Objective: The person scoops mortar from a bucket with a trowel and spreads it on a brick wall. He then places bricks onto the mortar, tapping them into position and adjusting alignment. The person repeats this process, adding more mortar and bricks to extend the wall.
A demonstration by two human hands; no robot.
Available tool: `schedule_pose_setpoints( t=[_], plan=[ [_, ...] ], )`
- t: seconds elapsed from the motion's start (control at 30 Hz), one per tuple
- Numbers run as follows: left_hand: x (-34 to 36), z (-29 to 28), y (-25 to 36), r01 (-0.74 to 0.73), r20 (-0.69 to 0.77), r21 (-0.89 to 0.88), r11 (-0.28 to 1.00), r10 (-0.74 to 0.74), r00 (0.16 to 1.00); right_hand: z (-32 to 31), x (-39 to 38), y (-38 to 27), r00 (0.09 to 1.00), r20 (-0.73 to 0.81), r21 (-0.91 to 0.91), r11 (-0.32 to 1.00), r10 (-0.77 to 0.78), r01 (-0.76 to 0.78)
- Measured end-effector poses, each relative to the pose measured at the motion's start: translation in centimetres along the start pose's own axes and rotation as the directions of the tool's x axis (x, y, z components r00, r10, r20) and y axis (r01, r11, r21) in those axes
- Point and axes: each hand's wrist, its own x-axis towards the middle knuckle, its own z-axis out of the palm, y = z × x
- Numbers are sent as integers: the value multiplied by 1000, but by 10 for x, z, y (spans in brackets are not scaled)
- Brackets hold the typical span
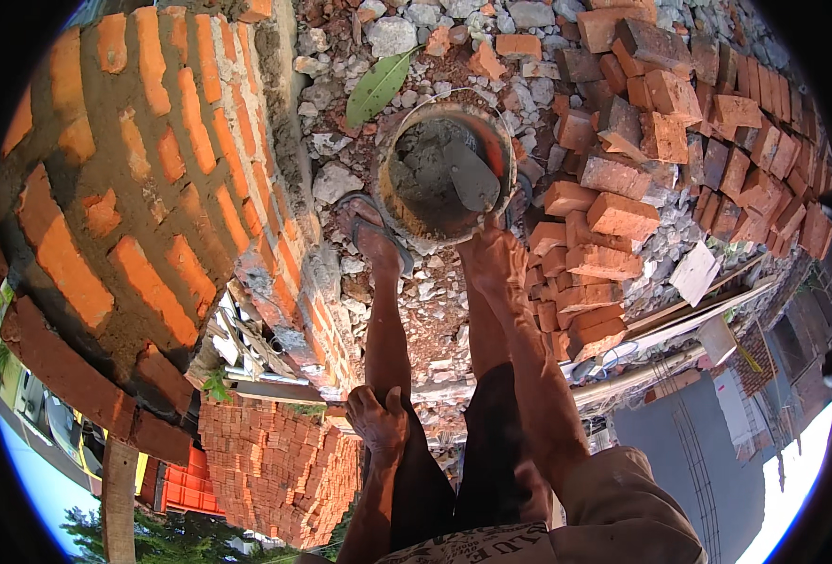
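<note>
A round bucket (387, 193) with a thin wire handle stands on the rubble between my feet. Wet grey mortar (419, 162) lies inside it. My right hand (497, 258) reaches down to the near right of the rim, its fingers closed round the handle end of a trowel. The trowel's grey blade (473, 177) rests against the mortar within the bucket; its grip is mostly hidden by my hand. Lower and to the left, my left hand (378, 421) lies over my left knee, fingers loosely spread, holding nothing.
To the left rises a brick wall (153, 169) with grey mortar smeared over its joints. Loose bricks (613, 216) are heaped on the right. Broken stones (392, 36) and a green leaf (378, 87) lie beyond the bucket. A large brick stack (280, 465) shows at lower left.
</note>
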Motion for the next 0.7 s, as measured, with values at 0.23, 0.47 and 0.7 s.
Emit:
schedule_pose_setpoints(
  t=[0.23, 0.47, 0.7],
  plan=[
    [-1, 0, -1, 2, -11, -37, 999, -3, 1000, 16, 17, -49, 980, -1, -56, 979, -197, 197],
    [2, -1, -6, 2, -2, -51, 999, -2, 1000, 28, 11, -41, 963, -97, 144, 954, -251, 263],
    [-1, -9, 1, -10, -38, -114, 993, 5, 999, -4, -12, -9, 947, 177, 878, 478, -268, -29]
  ],
)
